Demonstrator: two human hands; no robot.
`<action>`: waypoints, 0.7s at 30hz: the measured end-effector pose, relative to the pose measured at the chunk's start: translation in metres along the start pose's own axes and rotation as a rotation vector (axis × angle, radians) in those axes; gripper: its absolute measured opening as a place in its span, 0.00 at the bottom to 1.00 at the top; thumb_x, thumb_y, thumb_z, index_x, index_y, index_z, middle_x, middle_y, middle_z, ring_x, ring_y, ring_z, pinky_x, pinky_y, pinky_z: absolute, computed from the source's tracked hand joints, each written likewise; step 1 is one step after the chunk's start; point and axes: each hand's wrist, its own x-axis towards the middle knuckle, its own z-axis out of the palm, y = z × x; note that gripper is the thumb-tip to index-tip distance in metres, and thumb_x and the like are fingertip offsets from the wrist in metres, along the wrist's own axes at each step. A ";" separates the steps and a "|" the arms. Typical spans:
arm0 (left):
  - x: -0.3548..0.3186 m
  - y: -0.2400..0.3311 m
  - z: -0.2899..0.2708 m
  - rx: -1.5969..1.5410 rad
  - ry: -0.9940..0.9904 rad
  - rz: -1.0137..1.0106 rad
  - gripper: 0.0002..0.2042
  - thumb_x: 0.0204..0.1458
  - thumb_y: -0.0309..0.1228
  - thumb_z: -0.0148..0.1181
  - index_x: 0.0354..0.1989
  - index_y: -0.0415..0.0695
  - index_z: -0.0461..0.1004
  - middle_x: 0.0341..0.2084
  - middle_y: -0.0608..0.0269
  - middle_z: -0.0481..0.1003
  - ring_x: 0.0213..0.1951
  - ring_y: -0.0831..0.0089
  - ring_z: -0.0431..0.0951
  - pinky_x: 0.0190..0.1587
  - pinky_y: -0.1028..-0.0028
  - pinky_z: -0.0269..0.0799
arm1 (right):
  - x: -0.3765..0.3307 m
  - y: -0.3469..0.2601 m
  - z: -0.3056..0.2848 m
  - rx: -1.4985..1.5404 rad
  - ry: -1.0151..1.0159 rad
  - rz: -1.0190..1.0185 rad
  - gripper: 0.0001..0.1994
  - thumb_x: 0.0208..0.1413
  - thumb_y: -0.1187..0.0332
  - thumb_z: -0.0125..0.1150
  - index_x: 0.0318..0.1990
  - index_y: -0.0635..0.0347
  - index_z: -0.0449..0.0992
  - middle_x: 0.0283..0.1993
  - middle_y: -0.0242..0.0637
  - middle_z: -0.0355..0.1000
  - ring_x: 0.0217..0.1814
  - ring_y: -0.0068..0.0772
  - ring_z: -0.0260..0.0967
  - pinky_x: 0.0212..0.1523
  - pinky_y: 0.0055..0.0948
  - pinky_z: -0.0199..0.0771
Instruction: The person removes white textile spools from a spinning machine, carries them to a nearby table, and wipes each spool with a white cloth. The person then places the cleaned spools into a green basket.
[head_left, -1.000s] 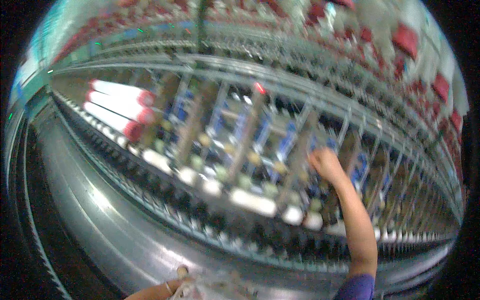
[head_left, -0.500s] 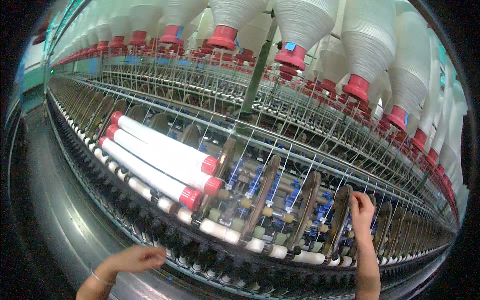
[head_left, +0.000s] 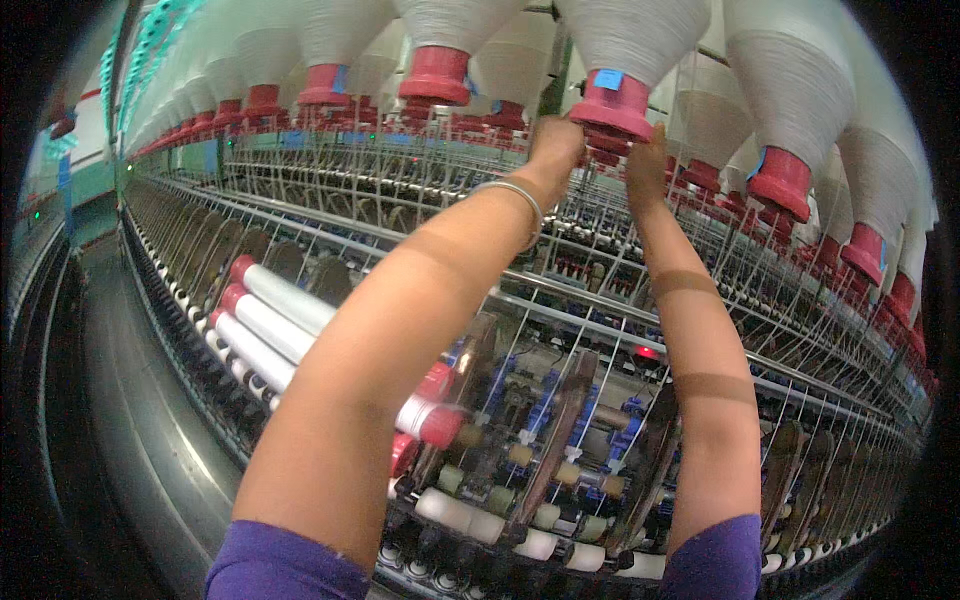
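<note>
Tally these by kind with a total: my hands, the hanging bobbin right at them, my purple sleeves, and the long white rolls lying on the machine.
Left hand and right hand: 2
Hanging bobbin: 1
Purple sleeves: 2
Long white rolls: 3
Total: 8

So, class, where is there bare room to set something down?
The shiny grey floor strip, between the dark machinery at left and the long white-rollered machine. Crowded: around the left hand and right hand, among hanging white yarn cones with red ends.
</note>
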 end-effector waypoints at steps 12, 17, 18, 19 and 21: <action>-0.106 0.005 -0.091 0.743 -0.221 0.210 0.18 0.53 0.38 0.50 0.45 0.35 0.69 0.30 0.51 0.75 0.34 0.64 0.75 0.39 0.70 0.68 | -0.118 -0.088 -0.071 0.584 -0.608 0.567 0.15 0.41 0.73 0.61 0.37 0.63 0.65 0.30 0.38 0.69 0.25 0.28 0.69 0.24 0.28 0.72; -0.192 0.009 -0.061 0.139 -0.246 -0.488 0.32 0.47 0.50 0.56 0.52 0.36 0.59 0.38 0.51 0.72 0.34 0.69 0.73 0.36 0.71 0.71 | -0.290 -0.217 -0.155 0.313 -0.780 1.020 0.25 0.43 0.78 0.61 0.49 0.64 0.56 0.37 0.41 0.70 0.34 0.31 0.71 0.37 0.34 0.75; -0.221 0.011 -0.059 0.109 -0.141 -0.412 0.27 0.45 0.44 0.60 0.48 0.39 0.61 0.34 0.53 0.72 0.31 0.71 0.74 0.32 0.71 0.71 | -0.324 -0.242 -0.165 0.116 -0.831 1.016 0.27 0.44 0.77 0.61 0.52 0.63 0.55 0.37 0.40 0.69 0.36 0.31 0.71 0.40 0.33 0.73; -0.242 0.013 -0.069 -0.038 -0.268 -0.575 0.26 0.44 0.37 0.62 0.49 0.40 0.59 0.32 0.54 0.72 0.29 0.72 0.74 0.29 0.73 0.71 | -0.355 -0.262 -0.170 0.253 -0.705 1.078 0.29 0.43 0.69 0.64 0.50 0.64 0.54 0.36 0.43 0.68 0.33 0.34 0.71 0.34 0.34 0.75; -0.296 0.024 -0.076 -0.463 -0.322 -0.660 0.27 0.44 0.32 0.62 0.50 0.40 0.57 0.31 0.56 0.73 0.25 0.73 0.74 0.27 0.75 0.71 | -0.385 -0.280 -0.189 0.059 -0.694 1.041 0.28 0.39 0.67 0.60 0.51 0.63 0.59 0.40 0.46 0.68 0.37 0.44 0.70 0.41 0.41 0.72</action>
